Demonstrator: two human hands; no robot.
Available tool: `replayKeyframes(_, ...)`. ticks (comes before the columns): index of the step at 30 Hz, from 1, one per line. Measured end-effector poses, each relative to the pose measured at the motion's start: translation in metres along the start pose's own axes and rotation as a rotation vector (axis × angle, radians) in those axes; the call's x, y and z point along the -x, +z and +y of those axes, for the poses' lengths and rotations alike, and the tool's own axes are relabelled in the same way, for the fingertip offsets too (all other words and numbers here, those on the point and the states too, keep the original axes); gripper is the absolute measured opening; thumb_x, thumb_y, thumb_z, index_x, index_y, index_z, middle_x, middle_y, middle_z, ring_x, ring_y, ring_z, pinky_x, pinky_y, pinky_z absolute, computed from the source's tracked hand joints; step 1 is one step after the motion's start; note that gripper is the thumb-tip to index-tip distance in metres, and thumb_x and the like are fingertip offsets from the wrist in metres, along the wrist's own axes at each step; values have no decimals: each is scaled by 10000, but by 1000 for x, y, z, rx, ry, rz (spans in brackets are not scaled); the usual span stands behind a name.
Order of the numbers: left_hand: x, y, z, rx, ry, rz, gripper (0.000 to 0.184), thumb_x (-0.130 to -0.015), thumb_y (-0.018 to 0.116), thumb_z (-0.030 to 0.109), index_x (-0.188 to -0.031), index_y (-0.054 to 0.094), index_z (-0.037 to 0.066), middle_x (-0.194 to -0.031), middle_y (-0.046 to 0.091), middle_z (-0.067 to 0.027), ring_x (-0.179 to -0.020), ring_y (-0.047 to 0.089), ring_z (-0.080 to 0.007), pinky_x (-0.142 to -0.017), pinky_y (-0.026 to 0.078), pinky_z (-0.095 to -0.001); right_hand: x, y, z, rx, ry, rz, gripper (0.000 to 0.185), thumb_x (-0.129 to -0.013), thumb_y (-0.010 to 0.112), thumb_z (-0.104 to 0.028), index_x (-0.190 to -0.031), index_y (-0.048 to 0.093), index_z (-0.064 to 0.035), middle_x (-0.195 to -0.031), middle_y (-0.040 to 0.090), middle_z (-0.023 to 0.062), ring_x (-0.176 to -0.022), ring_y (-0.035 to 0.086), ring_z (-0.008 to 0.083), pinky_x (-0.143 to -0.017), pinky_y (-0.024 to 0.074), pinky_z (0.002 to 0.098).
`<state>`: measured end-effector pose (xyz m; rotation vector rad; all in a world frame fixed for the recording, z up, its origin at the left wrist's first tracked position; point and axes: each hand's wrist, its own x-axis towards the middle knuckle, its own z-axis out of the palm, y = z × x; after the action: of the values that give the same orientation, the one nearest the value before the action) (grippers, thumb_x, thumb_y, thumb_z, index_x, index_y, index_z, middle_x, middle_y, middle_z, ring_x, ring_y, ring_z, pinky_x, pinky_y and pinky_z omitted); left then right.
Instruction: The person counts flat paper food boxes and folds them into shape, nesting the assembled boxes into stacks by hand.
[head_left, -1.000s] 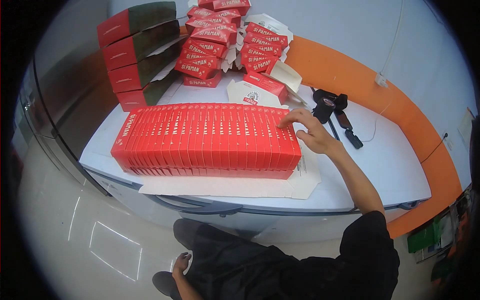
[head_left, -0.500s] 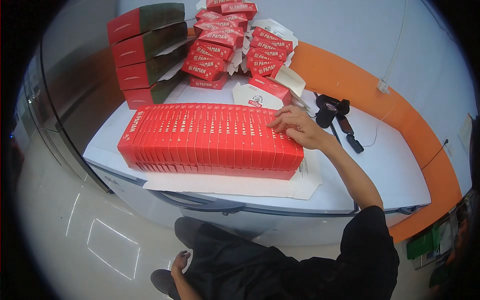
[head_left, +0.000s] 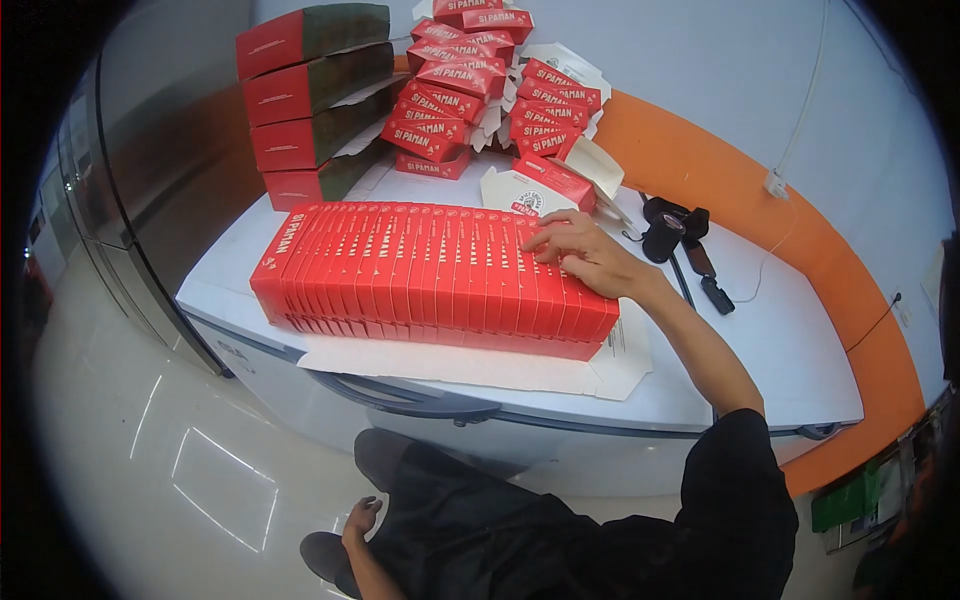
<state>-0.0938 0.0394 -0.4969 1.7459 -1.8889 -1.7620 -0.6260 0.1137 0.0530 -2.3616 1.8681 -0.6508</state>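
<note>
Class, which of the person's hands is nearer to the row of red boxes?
Right. The right hand touches the row of red boxes; the left hand hangs below, apart from it.

The right forearm (head_left: 690,345) reaches in over the near edge of the surface (head_left: 785,365), the right hand (head_left: 588,257) palm down, fingers bent. Outside that edge, the left hand (head_left: 361,517) hangs low, fingers loosely curled.

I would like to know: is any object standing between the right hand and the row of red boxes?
Nothing visible stands in the way: the right hand has its fingers on the row of red boxes, toward its right end. The black items lie off to the right, past the row.
</note>
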Motion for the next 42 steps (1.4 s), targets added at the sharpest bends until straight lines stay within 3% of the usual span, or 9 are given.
replayKeyframes(8, -4, 1, -3, -25, -19, -16, 607, -995, 627, 402, -1454, 548, 12, -1392, 630, -253, -1311, 601, -364, -1111, 452, -441, -7, 3, -8, 81, -6, 19, 436, -763, 498, -38, -1139, 719, -60, -1348, 601, 81, -1335, 454, 289, -1195, 310, 453)
replayKeyframes(11, -9, 2, -8, -33, -22, -27, 604, -996, 627, 403, -1452, 552, 14, -1401, 626, -247, -1316, 597, -364, -1114, 449, -441, -11, 4, -6, 66, -11, -76, 351, -844, 534, -96, -1123, 746, -75, -1440, 558, 77, -1421, 379, 341, -1205, 310, 472)
replayKeyframes(17, -1, 1, -4, -51, -48, -23, 609, -995, 625, 409, -1452, 556, 13, -1397, 629, -247, -1319, 596, -361, -1114, 450, -427, -21, 3, -16, 110, -50, -25, 282, -858, 564, -107, -1055, 759, -52, -1489, 533, 42, -1483, 325, 330, -1230, 287, 486)
replayKeyframes(26, 10, -1, -2, -125, -65, 2, 614, -998, 606, 443, -1444, 568, 23, -1406, 630, -224, -1330, 589, -358, -1118, 449, -429, -48, 2, -16, 30, -46, -75, 374, -840, 578, -135, -1177, 734, -91, -1128, 655, 70, -1260, 488, 286, -1124, 380, 440)
replayKeyframes(29, 8, 0, -4, -133, -81, -6, 610, -999, 603, 445, -1439, 574, 23, -1408, 626, -229, -1329, 588, -364, -1119, 448, -431, -57, 5, -20, 187, -196, -111, 394, -827, 577, -134, -1178, 749, -90, -1123, 648, 81, -1225, 491, 284, -1094, 395, 439)
replayKeyframes(32, 22, -1, 10, -179, -91, 5, 597, -995, 606, 426, -1436, 578, 24, -1408, 624, -233, -1328, 588, -367, -1119, 447, -428, -60, 5, -25, 137, -138, -152, 400, -816, 597, -106, -1177, 766, -84, -1246, 644, 89, -1277, 468, 281, -1125, 384, 436)
replayKeyframes(35, 30, -1, 20, -218, -83, 12, 588, -985, 610, 392, -1436, 575, 15, -1403, 625, -240, -1322, 592, -361, -1104, 458, -423, -66, 10, -14, 160, -353, -23, 323, -811, 612, -116, -1073, 793, -59, -1287, 646, 101, -1333, 449, 285, -1146, 376, 445)
replayKeyframes(38, 29, 2, 16, -193, -86, -10, 598, -972, 623, 383, -1423, 577, -7, -1366, 642, -256, -1250, 638, -355, -1030, 506, -421, -77, 5, -14, 98, -308, -155, 258, -805, 623, -123, -977, 798, -43, -1309, 661, 81, -1356, 463, 285, -1185, 336, 468)
replayKeyframes(42, 12, 15, -11, -210, -39, 3, 619, -938, 670, 400, -1379, 601, -30, -1301, 671, -277, -1147, 697, -362, -941, 557, -422, -89, -2, -18, 111, -253, -261, 312, -801, 608, -129, -1052, 777, -51, -1243, 680, 97, -1261, 535, 284, -1196, 311, 473)
